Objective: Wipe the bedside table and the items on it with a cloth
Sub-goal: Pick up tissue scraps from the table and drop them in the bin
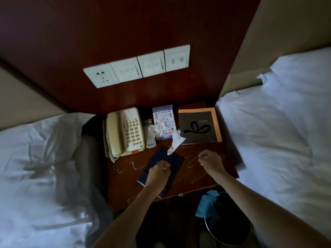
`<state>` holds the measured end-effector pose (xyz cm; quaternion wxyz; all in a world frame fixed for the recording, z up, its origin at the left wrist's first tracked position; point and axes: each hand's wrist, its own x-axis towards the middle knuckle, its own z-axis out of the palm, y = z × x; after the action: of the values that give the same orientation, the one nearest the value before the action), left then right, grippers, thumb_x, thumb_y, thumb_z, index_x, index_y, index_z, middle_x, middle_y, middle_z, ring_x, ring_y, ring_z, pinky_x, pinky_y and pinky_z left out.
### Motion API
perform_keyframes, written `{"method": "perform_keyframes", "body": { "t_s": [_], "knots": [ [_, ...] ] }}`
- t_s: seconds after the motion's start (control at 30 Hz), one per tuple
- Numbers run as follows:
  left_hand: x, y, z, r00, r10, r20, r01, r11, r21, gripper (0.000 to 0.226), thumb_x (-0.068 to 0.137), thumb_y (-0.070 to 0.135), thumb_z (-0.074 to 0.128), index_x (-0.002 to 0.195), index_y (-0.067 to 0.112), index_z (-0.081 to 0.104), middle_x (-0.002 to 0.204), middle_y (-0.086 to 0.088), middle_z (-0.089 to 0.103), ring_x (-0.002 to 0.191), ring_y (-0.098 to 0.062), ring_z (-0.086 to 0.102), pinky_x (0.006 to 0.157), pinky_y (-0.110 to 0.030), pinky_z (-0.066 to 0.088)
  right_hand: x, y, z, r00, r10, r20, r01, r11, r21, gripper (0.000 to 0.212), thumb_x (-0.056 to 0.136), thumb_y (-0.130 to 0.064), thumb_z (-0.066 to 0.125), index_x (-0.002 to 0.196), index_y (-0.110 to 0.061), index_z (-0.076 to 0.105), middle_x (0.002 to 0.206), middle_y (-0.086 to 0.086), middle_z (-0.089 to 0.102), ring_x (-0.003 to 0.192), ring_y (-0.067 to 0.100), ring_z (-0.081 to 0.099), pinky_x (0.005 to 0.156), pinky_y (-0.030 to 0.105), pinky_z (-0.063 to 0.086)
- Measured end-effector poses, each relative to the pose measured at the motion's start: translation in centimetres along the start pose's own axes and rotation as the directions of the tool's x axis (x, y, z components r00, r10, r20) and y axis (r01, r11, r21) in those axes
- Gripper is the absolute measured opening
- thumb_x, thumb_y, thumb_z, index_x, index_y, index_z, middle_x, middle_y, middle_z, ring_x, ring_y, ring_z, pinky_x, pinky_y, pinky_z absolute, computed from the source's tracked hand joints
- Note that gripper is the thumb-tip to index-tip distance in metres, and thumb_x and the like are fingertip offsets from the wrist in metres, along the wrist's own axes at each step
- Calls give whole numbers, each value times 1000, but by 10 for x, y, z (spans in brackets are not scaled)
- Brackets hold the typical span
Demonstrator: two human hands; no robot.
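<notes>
**Bedside table between two beds, both hands over the top**

Left bed (35, 167), white sheets rumpled. Bedside table (125, 187), dark red wood with pale streaks. At its 10 o'clock, a cream phone (125, 131), handset running 12 to 6. Beside it a remote (149, 135), then a printed leaflet (163, 117) at 12.

Dark blue folder (174, 162), long axis 1 to 7. Left hand (158, 170) on it, knuckles up, fingers curled; whether it grips, cannot tell. Forearm enters from 7.

White tissue (176, 142), crumpled, 1 to 7, its lower end on the folder.

Right hand (209, 158) over bare wood, fingers curled, thumb against forefinger; nothing visible between them. Forearm from 5.

Dark booklet (198, 126) with a bow, at 2.

Blue cloth (206, 206) off the table, below its front edge at 5, hanging 12 to 6 at a dark bin (232, 233).

Right bed (277, 140).
</notes>
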<state>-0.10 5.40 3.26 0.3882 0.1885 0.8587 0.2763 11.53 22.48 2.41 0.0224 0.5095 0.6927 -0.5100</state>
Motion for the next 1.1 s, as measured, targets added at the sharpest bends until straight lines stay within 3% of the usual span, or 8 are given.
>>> {"method": "perform_keyframes", "body": {
  "t_s": [0.13, 0.27, 0.4, 0.53, 0.63, 0.73, 0.9, 1.1],
  "knots": [
    [26, -2, -12, 994, 70, -84, -68, 997, 22, 23, 96, 10, 47, 115, 12, 58, 115, -7, 62, 87, -11, 57, 74, -27, 51, 27, -27, 20, 986, -165, 3, 164, 978, -132, 17, 84, -8, 61, 101, -7, 62, 93, 2, 59, 83, 12, 54, 61, 18, 36],
    [60, 2, -23, 967, 166, -192, -151, 984, 89, 28, 91, 5, 49, 117, 11, 59, 117, -6, 59, 101, -19, 58, 85, -29, 51, 60, -45, 39, 953, -302, 33, 300, 920, -251, 13, 83, -9, 62, 95, -6, 59, 95, 11, 58, 79, 20, 55, 60, 25, 38],
    [94, 8, -35, 922, 295, -253, -255, 951, 177, 31, 88, 0, 52, 115, 12, 62, 120, -6, 57, 108, -22, 56, 91, -24, 45, 83, -46, 59, 926, -373, 63, 367, 848, -382, 36, 84, -14, 63, 118, -10, 53, 118, 12, 47, 95, 28, 58, 73, 34, 48],
    [124, 7, -42, 905, 340, -257, -251, 912, 323, 38, 88, 8, 57, 126, 14, 56, 134, -5, 50, 123, -25, 46, 102, -38, 44, 98, -36, 72, 909, -406, 89, 400, 795, -457, 44, 85, -23, 65, 125, -16, 47, 123, 8, 42, 102, 22, 56, 73, 31, 51],
    [142, 1, -43, 868, 428, -251, -259, 823, 505, 42, 89, 14, 58, 130, 16, 52, 137, -4, 50, 127, -24, 44, 107, -37, 35, 106, -27, 79, 916, -384, 117, 392, 790, -472, 46, 86, -22, 63, 128, -18, 45, 124, 7, 42, 99, 19, 56, 69, 27, 50],
    [161, 0, -41, 831, 524, -188, -300, 705, 643, 44, 89, 14, 55, 133, 17, 49, 139, -3, 48, 130, -23, 41, 110, -35, 28, 112, -22, 82, 898, -426, 106, 416, 749, -515, 34, 89, -19, 58, 121, -17, 49, 122, 6, 44, 98, 18, 58, 68, 26, 52],
    [176, 0, -31, 849, 516, -116, -284, 629, 724, 44, 88, 15, 58, 132, 17, 50, 137, -6, 46, 126, -28, 43, 107, -39, 32, 117, -19, 82, 878, -465, 110, 449, 724, -524, 17, 92, -17, 52, 108, -15, 58, 118, 4, 51, 101, 19, 59, 77, 33, 55],
    [173, 3, -27, 865, 493, -93, -317, 681, 661, 29, 84, 0, 58, 113, 5, 55, 117, -12, 50, 113, -32, 50, 85, -42, 51, 113, -15, 80, 860, -505, 71, 478, 750, -458, 12, 89, -11, 55, 101, -15, 58, 110, 2, 57, 95, 17, 61, 73, 33, 54]
  ]
}}
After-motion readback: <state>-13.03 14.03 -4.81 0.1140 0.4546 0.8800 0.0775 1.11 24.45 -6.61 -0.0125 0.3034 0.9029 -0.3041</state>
